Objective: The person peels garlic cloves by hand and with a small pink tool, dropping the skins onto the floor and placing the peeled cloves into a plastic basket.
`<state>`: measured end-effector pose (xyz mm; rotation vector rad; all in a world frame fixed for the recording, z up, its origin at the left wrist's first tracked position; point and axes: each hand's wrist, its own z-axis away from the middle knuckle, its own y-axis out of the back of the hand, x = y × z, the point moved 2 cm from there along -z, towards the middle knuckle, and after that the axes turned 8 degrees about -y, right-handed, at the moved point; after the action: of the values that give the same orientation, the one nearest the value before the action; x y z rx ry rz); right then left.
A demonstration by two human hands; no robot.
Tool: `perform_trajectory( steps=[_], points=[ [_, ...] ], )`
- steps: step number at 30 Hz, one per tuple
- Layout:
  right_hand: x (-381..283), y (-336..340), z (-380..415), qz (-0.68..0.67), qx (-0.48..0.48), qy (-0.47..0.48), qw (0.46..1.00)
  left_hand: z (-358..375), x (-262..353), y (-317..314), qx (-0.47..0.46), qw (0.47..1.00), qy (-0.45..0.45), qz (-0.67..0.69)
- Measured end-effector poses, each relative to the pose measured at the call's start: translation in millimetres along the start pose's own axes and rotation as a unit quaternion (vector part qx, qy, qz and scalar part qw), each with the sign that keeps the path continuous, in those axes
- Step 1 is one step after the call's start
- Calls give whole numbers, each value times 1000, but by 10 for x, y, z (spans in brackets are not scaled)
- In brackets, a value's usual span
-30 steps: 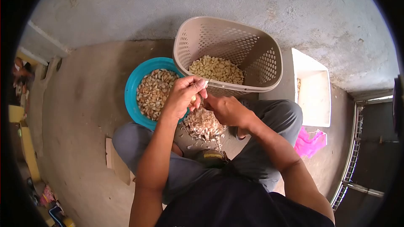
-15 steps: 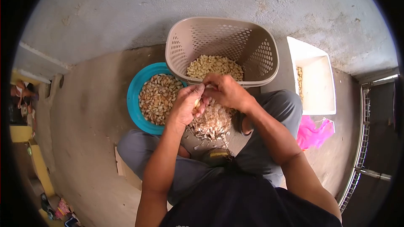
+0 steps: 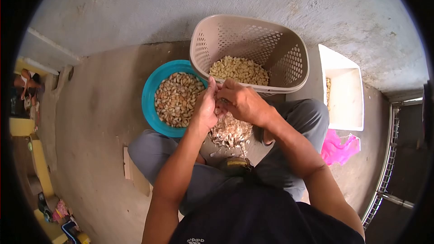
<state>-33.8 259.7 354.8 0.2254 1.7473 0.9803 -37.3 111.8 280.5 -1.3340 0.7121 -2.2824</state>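
Observation:
My left hand (image 3: 207,109) and my right hand (image 3: 247,104) meet above the floor, fingertips pressed together. Both are closed on a garlic clove, which the fingers mostly hide. Beneath them lies a heap of dry garlic skins (image 3: 231,132). To the left, a round teal basin (image 3: 148,101) contains many unpeeled garlic cloves (image 3: 178,99). Just beyond my hands stands a beige perforated basket (image 3: 296,74), with pale peeled cloves (image 3: 239,70) covering its bottom.
My bent legs frame the heap of skins. On the right, a white foam box (image 3: 348,95) has some pale cloves inside, and a pink plastic bag (image 3: 339,148) lies near it. A wall (image 3: 149,4) rises behind the basket. At far left another person (image 3: 28,83) is partly visible.
The view has shifted slightly, so the basin and basket appear further right and higher. My hands remain together, and the left hand's fingers are more upright, hiding the pale clove seen before.

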Motion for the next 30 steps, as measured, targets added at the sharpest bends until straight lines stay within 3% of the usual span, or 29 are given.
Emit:
perform_trajectory(
  steps=[2, 5, 8, 11, 15, 20, 23, 26, 30],
  points=[
    [19, -14, -31, -18, 20, 13, 1000, -3, -1, 37, -23, 1000, -1, 14],
    [204, -93, -79, -202, 74, -19, 976, 14, 78, 30, -64, 997, -34, -1],
    [257, -36, -118, -392, 53, -185, 900, 47, 154, -24, -43, 996, -75, -29],
    [359, -49, -132, -387, 68, -252, 885, 71, 147, -33, -5, 991, -129, -32],
    [384, -56, -142, -316, 84, -222, 919, 104, 201, -60, -30, 974, -188, -124],
    [427, -115, -125, -246, 94, -185, 947, 101, 212, -14, -33, 965, -200, -167],
    [360, -78, -74, -307, 86, -213, 923, 116, 185, -30, -36, 966, -196, -166],
    [362, -48, 5, -381, 67, -247, 888, 138, 154, -121, -34, 972, -173, -158],
    [508, -109, 108, -623, 3, -254, 740, 131, 87, -236, -46, 967, -180, -174]
  ],
)
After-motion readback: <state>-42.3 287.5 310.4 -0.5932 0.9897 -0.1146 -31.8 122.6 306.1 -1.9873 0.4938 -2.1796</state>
